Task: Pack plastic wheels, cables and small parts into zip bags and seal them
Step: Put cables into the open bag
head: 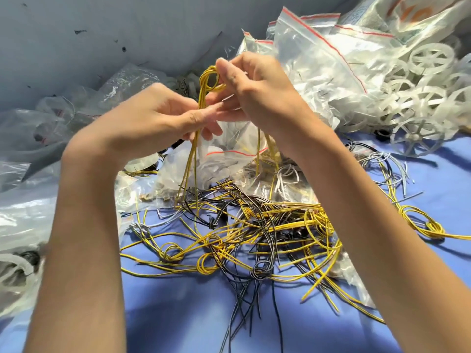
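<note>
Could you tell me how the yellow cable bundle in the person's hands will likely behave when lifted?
Probably floppy: below the knot the yellow cable bundle hangs limp from the right hand and left hand. It looks light, since fingertips carry it. Its ends may snag the cable pile beneath.

Bright; glare on zip bags (318,59), edges warped, prob. blurry.

The desk (178,327) in front of me has a plain, smooth blue top, and soft dark shadows (163,301) lie across its near part. Behind it rises a pale grey-blue wall (102,34), matt and flecked with small dark marks (80,31), with a faint slanting crease. The light is bright and even, like daylight.
</note>
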